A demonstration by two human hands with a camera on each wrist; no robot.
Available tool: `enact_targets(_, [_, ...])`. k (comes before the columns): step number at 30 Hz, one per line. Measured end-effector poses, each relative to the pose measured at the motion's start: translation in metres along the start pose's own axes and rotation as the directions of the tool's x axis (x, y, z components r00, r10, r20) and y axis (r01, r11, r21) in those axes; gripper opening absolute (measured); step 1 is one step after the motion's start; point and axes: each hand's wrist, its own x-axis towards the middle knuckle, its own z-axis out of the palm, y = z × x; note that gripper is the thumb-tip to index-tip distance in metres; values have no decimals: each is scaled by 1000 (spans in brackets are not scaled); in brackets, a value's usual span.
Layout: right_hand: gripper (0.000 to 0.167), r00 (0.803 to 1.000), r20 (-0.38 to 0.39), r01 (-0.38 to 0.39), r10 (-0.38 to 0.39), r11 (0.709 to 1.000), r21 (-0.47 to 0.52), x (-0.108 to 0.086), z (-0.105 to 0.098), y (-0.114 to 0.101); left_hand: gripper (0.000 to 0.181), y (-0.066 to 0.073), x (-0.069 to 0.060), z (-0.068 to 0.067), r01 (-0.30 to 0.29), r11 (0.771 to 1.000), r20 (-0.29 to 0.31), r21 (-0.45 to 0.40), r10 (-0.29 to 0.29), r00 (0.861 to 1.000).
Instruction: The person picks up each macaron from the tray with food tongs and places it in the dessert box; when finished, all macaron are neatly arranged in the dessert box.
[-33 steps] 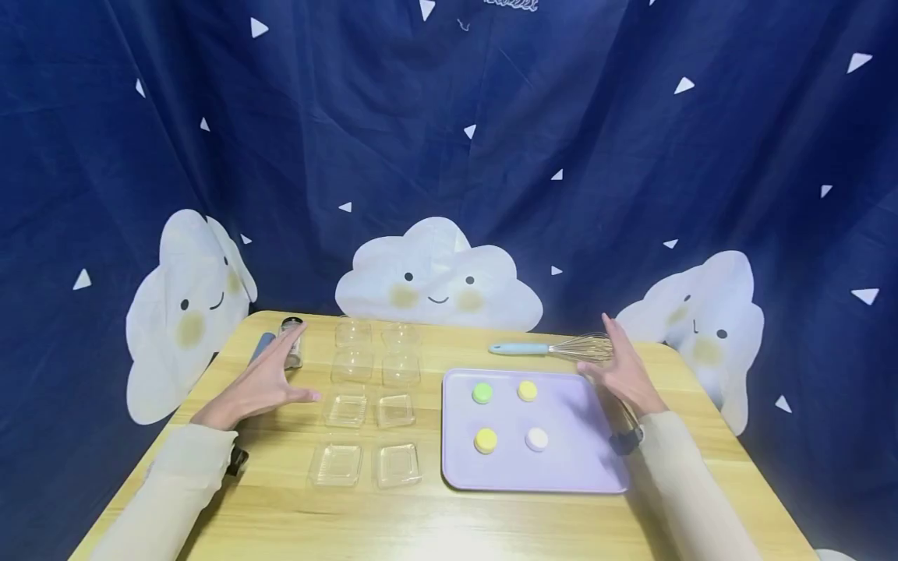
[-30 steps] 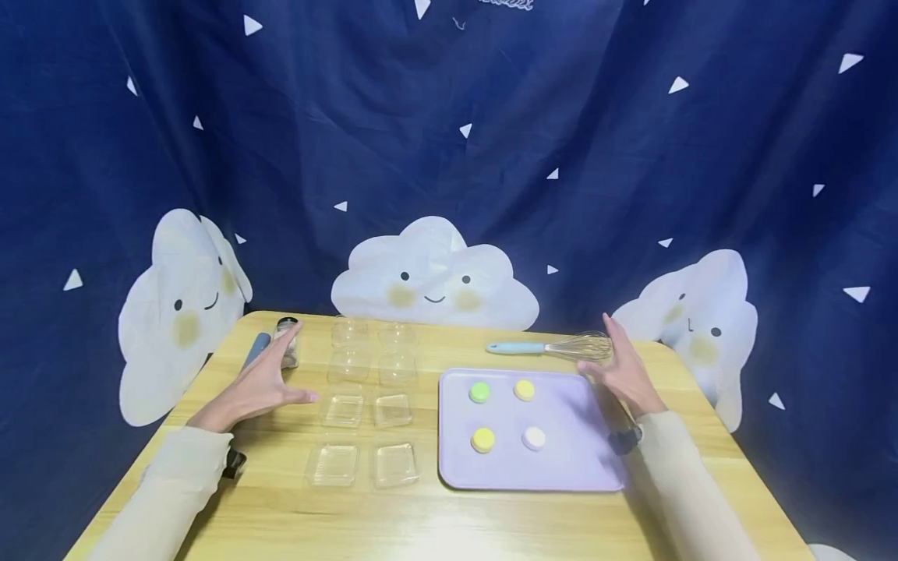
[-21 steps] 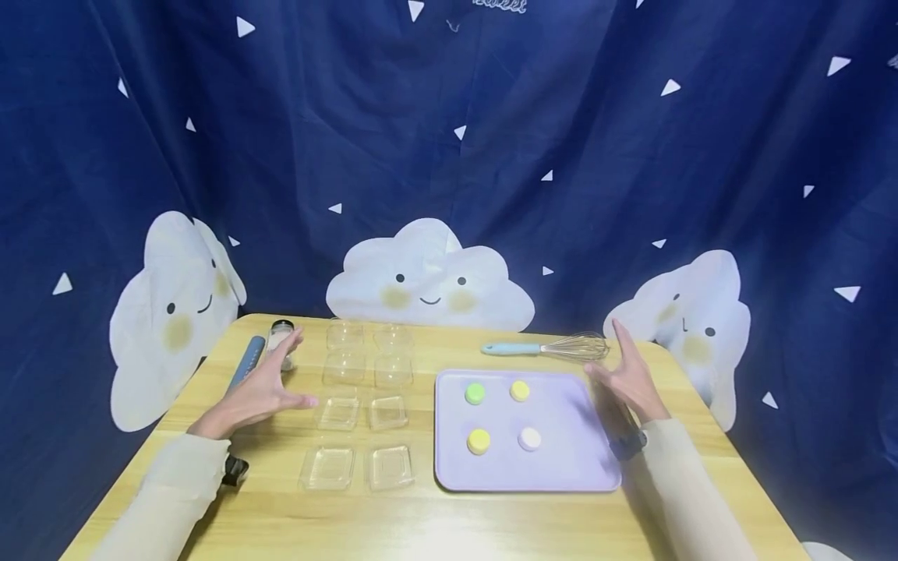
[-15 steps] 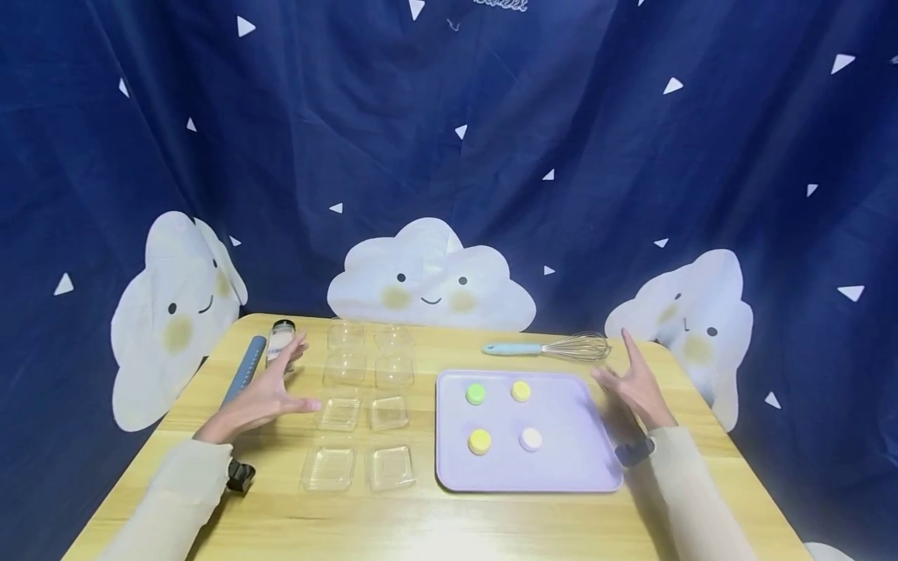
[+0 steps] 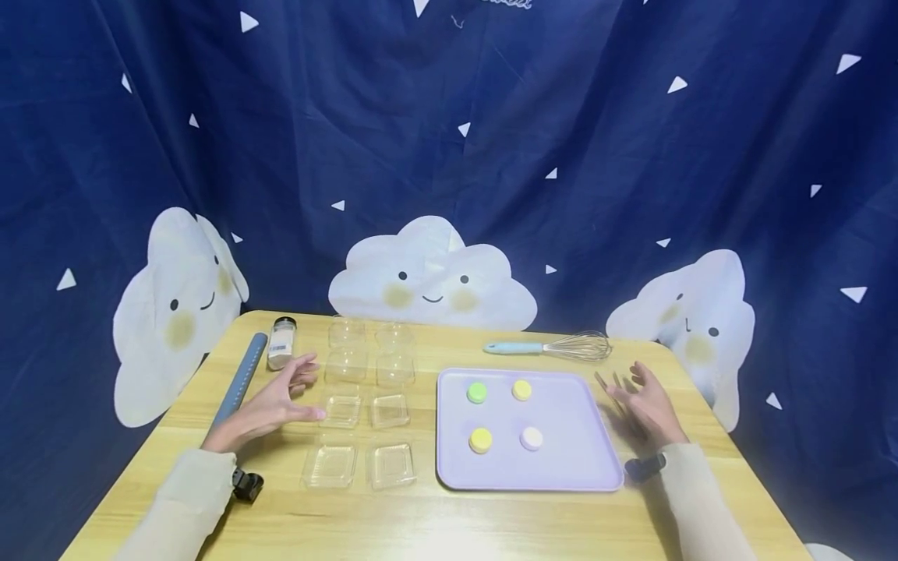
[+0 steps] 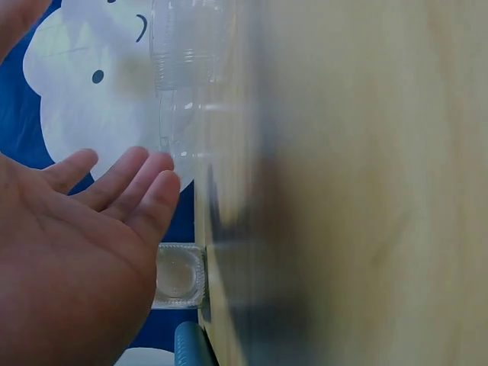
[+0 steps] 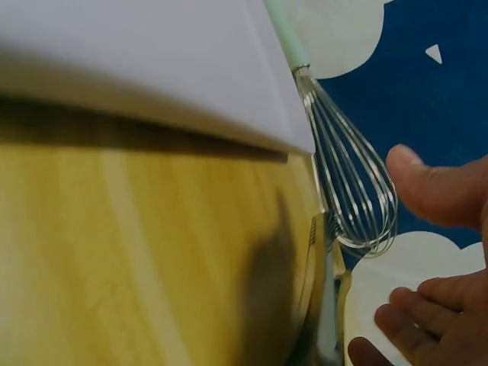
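Observation:
My left hand (image 5: 270, 405) hovers over the table, fingers loosely bent and thumb apart, holding nothing. Its thumb tip is nearest a clear plastic tray (image 5: 341, 409), one of several in two columns. A clear jar with a black lid (image 5: 282, 343) and a blue bar with markings (image 5: 242, 378) lie beyond and beside this hand. To the right of the lilac baking tray (image 5: 575, 467), my right hand (image 5: 652, 409) hangs relaxed with nothing in it. Slim metal tongs (image 7: 328, 305) lie close to it. The baking tray carries a green macaron (image 5: 477, 393), two yellow macarons (image 5: 480, 440) and a pale one (image 5: 532, 439).
A whisk (image 5: 550, 347) with a light blue handle lies behind the baking tray. Clear domed lids (image 5: 395, 368) stand behind the plastic trays. A dark blue curtain (image 5: 449, 140) with printed clouds hangs at the far edge of the wooden table (image 5: 337, 526).
Both hands have drawn back toward me and their fingers have relaxed. The left hand has uncovered the jar and the blue bar; the right has moved away from the whisk.

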Motion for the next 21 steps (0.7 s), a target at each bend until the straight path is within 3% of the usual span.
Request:
enact_targets(12, [94,997,21,-62,68,976,-208,-4,-2,5,96,-4,1,4,33,999,44,15,-33,998])
enact_targets(21, [88,1000,14,-7,11,957,-289,-4,2,7,92,-2,4,9,46,995,56,86,-51,997])
